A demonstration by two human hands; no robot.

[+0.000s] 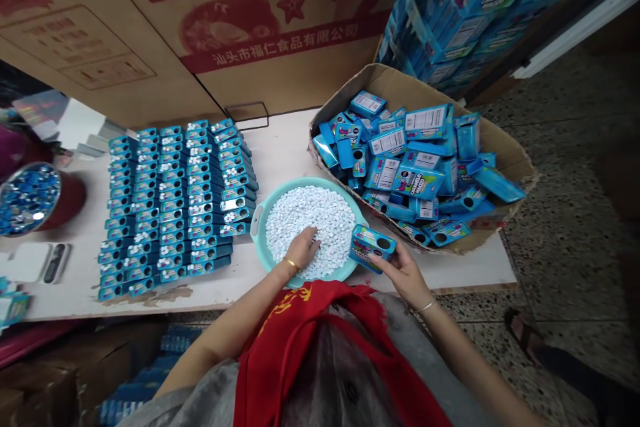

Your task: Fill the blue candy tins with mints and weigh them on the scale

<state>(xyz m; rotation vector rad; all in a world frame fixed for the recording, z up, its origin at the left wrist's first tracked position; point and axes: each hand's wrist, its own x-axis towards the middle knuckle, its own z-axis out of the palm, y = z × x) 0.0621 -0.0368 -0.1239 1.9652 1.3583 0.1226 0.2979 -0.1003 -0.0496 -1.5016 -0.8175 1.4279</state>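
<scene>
I see my left hand [303, 248] resting fingers-down in the white pellets [310, 217] that fill a teal basin [260, 240] at the front of the bench [280, 153]; the fingers are curled loosely into the heap, and I cannot tell whether they pinch any. My right hand [403, 270] is clamped on a small blue box [373, 247], held just over the basin's right rim, its dark round hole facing up. Just right of the basin a carton [505, 147] holds a loose pile of the same boxes. Left of the basin, rows of boxes [175, 203] lie side by side on the bench. A red tub [70, 197] of blue bits stands at the far left.
</scene>
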